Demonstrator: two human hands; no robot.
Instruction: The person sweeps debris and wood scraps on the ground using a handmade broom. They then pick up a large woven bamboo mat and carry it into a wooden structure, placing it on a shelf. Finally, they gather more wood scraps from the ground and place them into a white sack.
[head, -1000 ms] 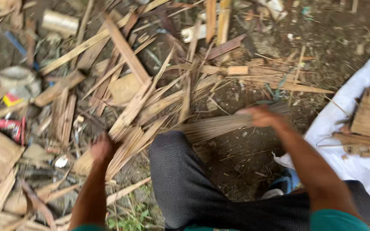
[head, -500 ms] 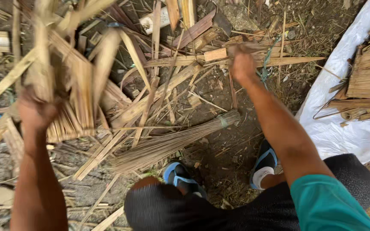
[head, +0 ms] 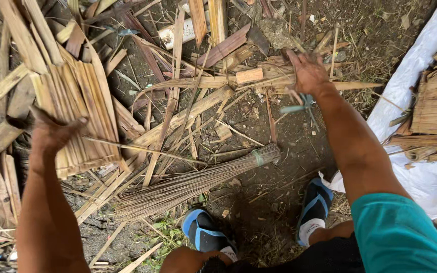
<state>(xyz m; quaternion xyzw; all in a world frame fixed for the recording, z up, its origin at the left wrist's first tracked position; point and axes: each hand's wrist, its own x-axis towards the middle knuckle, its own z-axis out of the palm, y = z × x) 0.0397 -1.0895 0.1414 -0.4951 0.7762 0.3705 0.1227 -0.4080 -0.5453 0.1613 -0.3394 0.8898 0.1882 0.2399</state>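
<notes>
Here, in the head view, we grip a slat bundle (head: 79,108) in our left hand (head: 51,132), fingers closed on it. Our right hand (head: 307,71) presses spread onto sticks (head: 218,81). Between both, nearer us, lies a broom (head: 193,182).

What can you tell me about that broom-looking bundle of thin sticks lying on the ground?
The bundle of thin brown sticks looks like a handmade broom. A pale green band binds it near its upper right end, and the sticks fan out toward the lower left. It lies slanted on the dark soil, just ahead of the blue sandals, with neither hand touching it.
</notes>
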